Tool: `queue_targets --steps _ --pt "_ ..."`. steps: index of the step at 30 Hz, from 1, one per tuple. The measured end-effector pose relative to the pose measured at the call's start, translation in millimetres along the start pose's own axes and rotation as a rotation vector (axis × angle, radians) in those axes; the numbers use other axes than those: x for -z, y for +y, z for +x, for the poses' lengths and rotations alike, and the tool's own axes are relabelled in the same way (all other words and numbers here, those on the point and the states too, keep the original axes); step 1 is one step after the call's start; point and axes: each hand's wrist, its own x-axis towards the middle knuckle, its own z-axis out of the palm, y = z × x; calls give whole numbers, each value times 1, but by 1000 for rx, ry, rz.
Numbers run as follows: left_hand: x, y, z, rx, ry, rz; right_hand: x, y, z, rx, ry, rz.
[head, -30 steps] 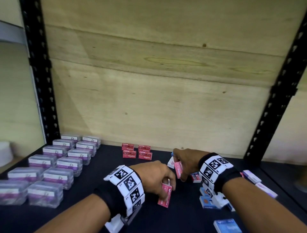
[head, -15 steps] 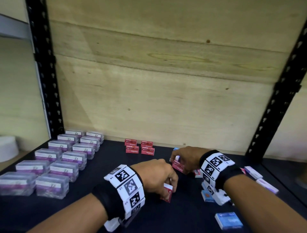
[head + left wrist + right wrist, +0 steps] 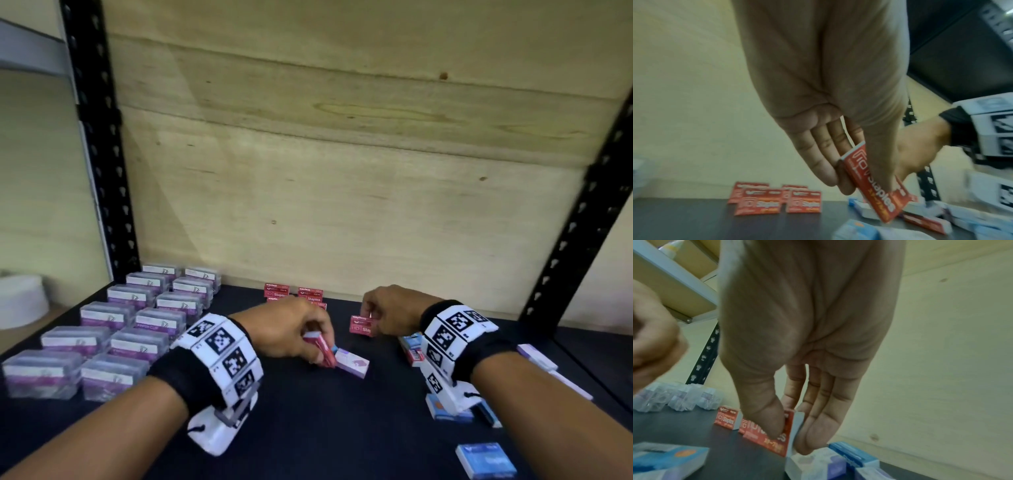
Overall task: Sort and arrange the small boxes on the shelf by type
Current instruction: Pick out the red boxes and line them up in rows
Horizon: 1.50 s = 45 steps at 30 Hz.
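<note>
Nearest me: blue box flat on dark shelf. My left hand pinches red staples box thumb against fingers, tilted above shelf. My right hand pinches second red box upright. Farthest: red staples group at wooden back wall; clear boxes in rows at left.

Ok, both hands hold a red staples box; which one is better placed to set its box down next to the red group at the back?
Probably the left hand: it sits just in front of the red group. The right hand is off to the side, nearer the mixed boxes.
</note>
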Motion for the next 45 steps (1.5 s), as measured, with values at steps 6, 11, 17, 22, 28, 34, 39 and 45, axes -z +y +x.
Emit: queue_targets --steps 6,11,17,22,28,34,39,45 --pt "21 -54 -1 221 163 -27 -2 -18 21 49 -9 48" --pt "25 -86 2 360 144 -14 -9 -35 39 78 -34 40" --pt "27 -92 9 386 154 -4 -10 -46 50 82 -69 19" --pt "31 -90 14 433 129 24 -10 -49 50 81 -83 -1" --pt "34 -88 15 519 91 128 -3 -45 44 16 -147 8" --pt "28 -78 19 487 70 250 -4 -46 41 50 -105 -26" --pt "24 -73 24 472 60 355 -5 -50 42 72 -85 -53" --pt "27 -74 20 512 7 374 -3 -49 41 62 -121 11"
